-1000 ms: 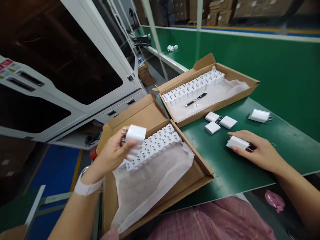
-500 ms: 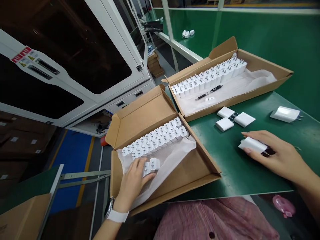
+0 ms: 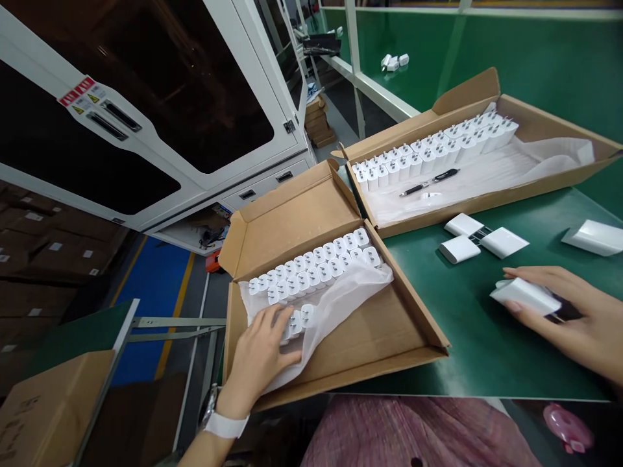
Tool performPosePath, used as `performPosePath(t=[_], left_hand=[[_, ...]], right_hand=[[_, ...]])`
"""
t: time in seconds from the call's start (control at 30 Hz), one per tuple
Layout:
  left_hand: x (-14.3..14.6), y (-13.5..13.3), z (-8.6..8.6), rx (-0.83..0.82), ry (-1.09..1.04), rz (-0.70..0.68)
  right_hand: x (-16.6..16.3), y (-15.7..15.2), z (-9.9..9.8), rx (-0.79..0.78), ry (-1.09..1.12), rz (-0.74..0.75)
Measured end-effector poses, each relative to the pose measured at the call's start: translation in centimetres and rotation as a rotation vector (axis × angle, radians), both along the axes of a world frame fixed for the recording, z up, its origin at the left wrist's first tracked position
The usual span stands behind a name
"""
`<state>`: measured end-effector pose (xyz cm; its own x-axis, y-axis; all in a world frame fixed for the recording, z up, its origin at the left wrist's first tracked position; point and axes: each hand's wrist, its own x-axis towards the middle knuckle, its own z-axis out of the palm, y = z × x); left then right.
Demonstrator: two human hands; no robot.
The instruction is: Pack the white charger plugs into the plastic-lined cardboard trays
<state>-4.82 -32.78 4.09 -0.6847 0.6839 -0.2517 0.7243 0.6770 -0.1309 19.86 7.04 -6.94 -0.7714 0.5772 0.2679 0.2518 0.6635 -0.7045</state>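
The fingers of the left hand (image 3: pixel 263 347) are loosely curled, with the thumb standing apart from them, right beside a small group of white plugs (image 3: pixel 306 316) set prongs up; I can't tell whether the fingertips touch them. Over on the other side, the right hand (image 3: pixel 577 318) has its thumb and forefinger clamped on a white charger (image 3: pixel 528 297), with the rest of the grip too dark to make out.

A white band (image 3: pixel 226 425) circles the left wrist. The left hand reaches into the near box (image 3: pixel 370 337), an open cardboard one, where two rows of plugs (image 3: pixel 311 275) stand upright along the back and a thin white sheet (image 3: pixel 350 292) lies crumpled alongside them.

The right hand is above the green table (image 3: pixel 467 350). Near it, three loose chargers (image 3: pixel 505 242) lie with their prongs turned toward one another, and a lone charger (image 3: pixel 596 237) lies farther right. Behind, the far box (image 3: pixel 549 120) holds more upright plugs (image 3: pixel 438 150) and a black pen (image 3: pixel 431 183) resting on its lining. A tall cabinet (image 3: pixel 224 78) with dark windows stands to the left.
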Motion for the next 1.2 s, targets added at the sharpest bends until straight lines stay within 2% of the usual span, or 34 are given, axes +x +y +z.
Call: performPosePath(t=[0.07,0.17,0.2,0.27,0.33,0.37,0.47,0.57,0.67,0.77,0.9,1.03,1.2], left_hand=[[0.4,0.2,-0.3,0.062,0.053,-0.135],[1.4,0.6,-0.5,0.122,0.092,-0.412],[1.8,0.7,-0.5,0.140,0.090,-0.508],[2.5,1.0,-0.5,0.166,0.067,-0.656],[3.0,1.2,-0.4,0.174,-0.005,-0.716],[3.1,1.3,-0.4,0.169,-0.063,-0.713],[2.7,0.8,-0.3,0.202,-0.193,-0.630],[1.5,-0.4,-0.5,0.306,-0.026,-0.433],[0.3,-1.4,-1.4,0.250,0.157,-0.210],[-0.3,-1.5,-2.6,0.125,0.118,-0.108],[-0.5,-1.1,-3.5,0.143,0.054,-0.087],[-0.6,-1.4,-3.3,0.200,0.027,-0.119],[-0.1,-1.0,-2.4,0.125,0.192,-0.172]], right_hand=[[-0.7,-0.4,1.6,0.013,0.066,0.001],[-3.1,-2.2,5.9,0.073,0.196,0.130],[-4.2,-3.3,7.6,0.092,0.250,0.230],[-7.0,-5.7,10.8,0.096,0.328,0.520],[-10.0,-8.4,12.8,0.036,0.303,0.803],[-11.4,-9.7,13.3,-0.003,0.250,0.923],[-14.4,-12.8,12.3,-0.006,-0.075,1.118],[-15.4,-14.0,9.6,0.128,-0.394,1.141],[-15.0,-13.7,7.5,0.166,-0.465,1.159],[-14.4,-13.2,6.9,0.088,-0.442,1.156],[-13.9,-13.3,6.8,0.089,-0.434,1.119],[-13.7,-13.7,6.7,0.151,-0.437,1.111],[-13.9,-13.7,6.6,0.177,-0.425,1.133]])
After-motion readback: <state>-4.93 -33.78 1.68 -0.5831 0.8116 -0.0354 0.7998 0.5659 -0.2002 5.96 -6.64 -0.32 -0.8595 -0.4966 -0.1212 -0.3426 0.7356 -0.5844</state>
